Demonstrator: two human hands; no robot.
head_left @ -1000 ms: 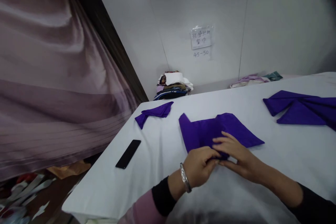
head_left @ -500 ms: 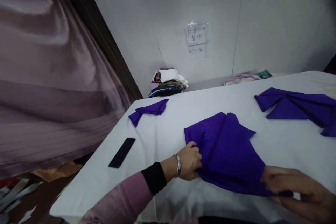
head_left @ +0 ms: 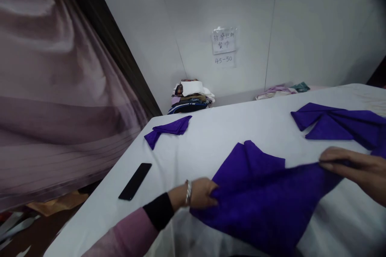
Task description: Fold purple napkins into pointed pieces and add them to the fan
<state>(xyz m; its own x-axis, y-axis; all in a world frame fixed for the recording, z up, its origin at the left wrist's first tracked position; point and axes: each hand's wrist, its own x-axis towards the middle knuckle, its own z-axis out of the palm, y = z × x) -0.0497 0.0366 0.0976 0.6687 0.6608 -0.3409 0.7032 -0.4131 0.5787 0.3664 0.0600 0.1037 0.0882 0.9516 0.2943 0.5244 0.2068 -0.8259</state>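
A purple cloth napkin [head_left: 265,204] stretches between my two hands over the near part of the white-covered table. My left hand [head_left: 202,193], with a silver bangle at the wrist, is closed on the napkin's left edge. At the right, my right hand [head_left: 356,168] pinches its upper right corner, raised a little above the table. The front of the cloth hangs down toward me, while its pointed back part lies on the tabletop. Motion blurs my fingers somewhat.
A black phone [head_left: 135,181] lies left of my arm. One small folded purple cloth [head_left: 169,127] is at the far left; more purple cloth [head_left: 334,122] lies at the right on the white table [head_left: 211,136]. Stacked fabrics [head_left: 191,96] stand by the wall. A curtain [head_left: 60,108] hangs at left.
My right hand has lifted its corner of the napkin up and away from me. My left hand has moved left and slightly nearer, and the napkin's front now hangs lower.
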